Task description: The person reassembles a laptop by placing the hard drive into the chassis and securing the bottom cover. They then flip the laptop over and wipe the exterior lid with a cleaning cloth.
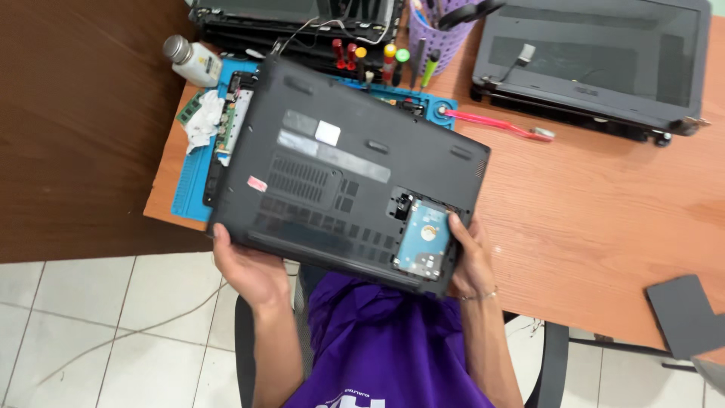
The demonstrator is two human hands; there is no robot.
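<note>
- A dark grey laptop [343, 174] lies upside down, bottom panel facing the camera, its far part over a blue repair mat [192, 177] on the wooden tabletop [604, 219], its near edge overhanging toward the person.
- Left hand [245, 264] grips the near-left corner of the laptop; fingers are hidden under the case, only the thumb side shows.
- Right hand [470, 261] holds the near-right corner, thumb resting just beside an exposed hard drive [424, 240]; remaining fingers are out of sight beneath the edge.
- The hard drive sits in an open bay at the near-right corner, silver-blue label up.
- The mat is mostly covered by the laptop; a crumpled white cloth [202, 125] and a circuit board lie at its left edge, partly hidden.
- A white bottle [192, 60], a red-handled tool [498, 125] and a purple basket [438, 34] of tools stand beyond.
- A second dismantled laptop [596, 64] at top right is cut off by the frame.
</note>
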